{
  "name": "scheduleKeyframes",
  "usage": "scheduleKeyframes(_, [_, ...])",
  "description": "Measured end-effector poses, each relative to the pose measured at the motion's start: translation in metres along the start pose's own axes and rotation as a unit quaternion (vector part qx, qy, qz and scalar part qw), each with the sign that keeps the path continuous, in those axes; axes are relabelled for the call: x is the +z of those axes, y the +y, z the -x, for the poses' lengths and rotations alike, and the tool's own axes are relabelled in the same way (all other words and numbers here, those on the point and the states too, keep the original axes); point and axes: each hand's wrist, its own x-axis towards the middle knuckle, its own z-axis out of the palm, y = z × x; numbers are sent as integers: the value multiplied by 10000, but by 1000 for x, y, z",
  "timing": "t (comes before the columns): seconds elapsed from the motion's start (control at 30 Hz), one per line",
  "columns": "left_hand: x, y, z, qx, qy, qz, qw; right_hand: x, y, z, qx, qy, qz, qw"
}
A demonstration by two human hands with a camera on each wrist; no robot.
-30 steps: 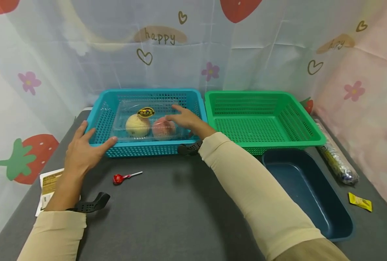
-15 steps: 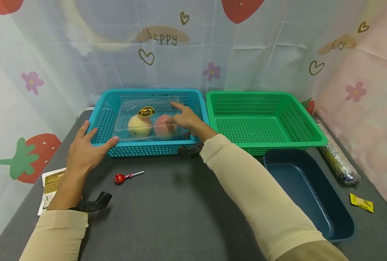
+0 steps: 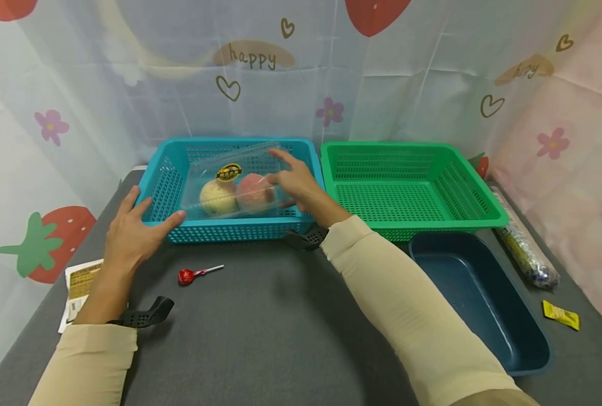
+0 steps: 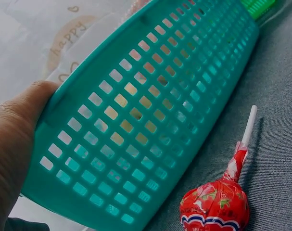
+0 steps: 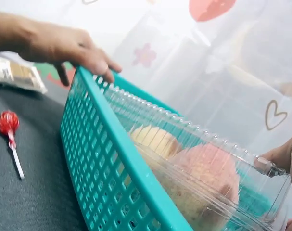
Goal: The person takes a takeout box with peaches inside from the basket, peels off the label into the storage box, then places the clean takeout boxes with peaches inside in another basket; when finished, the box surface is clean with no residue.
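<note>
Clear plastic makes up the lidded box [image 3: 257, 162] that I see slanting inside the blue basket [image 3: 230, 231], its right end higher than its left in the head view. Inside lie two round pieces — a yellow round piece [image 3: 217, 198] on the left and a pink round piece [image 3: 253, 190] beside it — with a black-and-gold label [image 3: 228, 172] on the lid.

From my end I see the right hand [image 3: 298, 179] pinching the box's right end, index finger along the far edge. The left hand [image 3: 137, 228] is spread over the basket's front left corner, thumb along the front rim, fingers over the left side.

Just right of the basket I have a green basket [image 3: 412, 225], with a dark blue tray [image 3: 463, 293] in front of it. A clear-wrapped bundle [image 3: 531, 254] lies farther right, and a yellow packet [image 3: 561, 314] nearer me. On the grey counter [image 3: 250, 344] before the blue basket rests a red lollipop [image 3: 186, 276] — its white stick points right. A white-and-brown packet [image 3: 80, 287] lies partly hidden by the left forearm.
</note>
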Motion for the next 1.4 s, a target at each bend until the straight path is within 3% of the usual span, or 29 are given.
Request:
scheduleKeyframes(0.27, [1,-1,-2,-21,9,-18,10000,-11,-7,14,-159,174,-768,9968])
scheduleKeyframes(0.67, [1,1,-1,21,78,12,10000,-38,-20,44,-222,346,-1141,9926])
scheduleKeyframes(1.07, [1,3,0,-31,89,-3,10000,-52,-25,94,-470,490,-1428,9874])
scheduleKeyframes(1.4, [0,1,0,-68,138,-30,9999,-66,-17,146,-654,335,-1201,9900])
